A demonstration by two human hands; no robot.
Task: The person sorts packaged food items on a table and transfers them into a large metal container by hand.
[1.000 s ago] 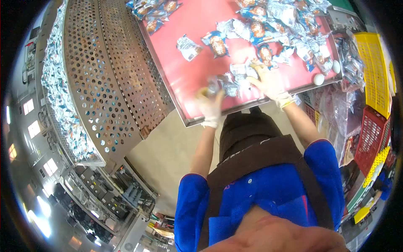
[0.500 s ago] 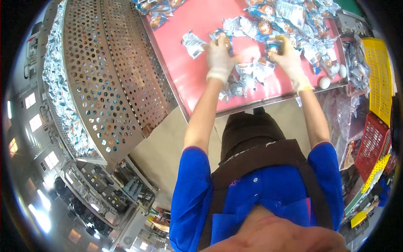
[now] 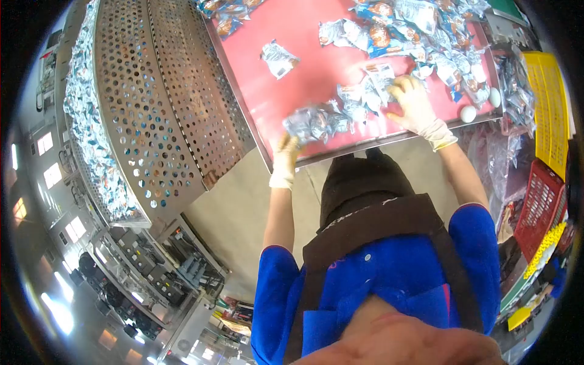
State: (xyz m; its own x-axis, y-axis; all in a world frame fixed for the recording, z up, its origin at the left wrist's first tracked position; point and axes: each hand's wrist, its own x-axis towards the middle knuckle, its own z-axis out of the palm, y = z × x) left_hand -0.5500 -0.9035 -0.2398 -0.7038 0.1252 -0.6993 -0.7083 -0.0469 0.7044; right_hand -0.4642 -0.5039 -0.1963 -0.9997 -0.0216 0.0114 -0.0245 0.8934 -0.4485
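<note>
A row of small clear-and-blue printed packets (image 3: pixel 353 100) lies along the near part of the pink tabletop (image 3: pixel 258 103). My left hand (image 3: pixel 284 161), in a pale glove, is at the near left edge, its fingers against the blurred end packet (image 3: pixel 301 125). Those fingers look slightly apart, though the tips are hard to make out. At the other end of the row, my right hand (image 3: pixel 415 106), also gloved, has thumb and fingers spread beside an upright-lying packet (image 3: pixel 380 79). One packet (image 3: pixel 280 59) lies alone further left.
A pile of similar packets (image 3: pixel 420 30) covers the far right of the table. Two white round objects, one nearer (image 3: pixel 468 114), sit by the right corner. A perforated metal chute (image 3: pixel 158 103) stands left. Yellow (image 3: pixel 544 115) and red crates (image 3: pixel 538 210) are at right.
My left hand has moved from mid-table down and left to the near edge, and packets now stretch toward it. My right hand has come nearer, without the packet it was at.
</note>
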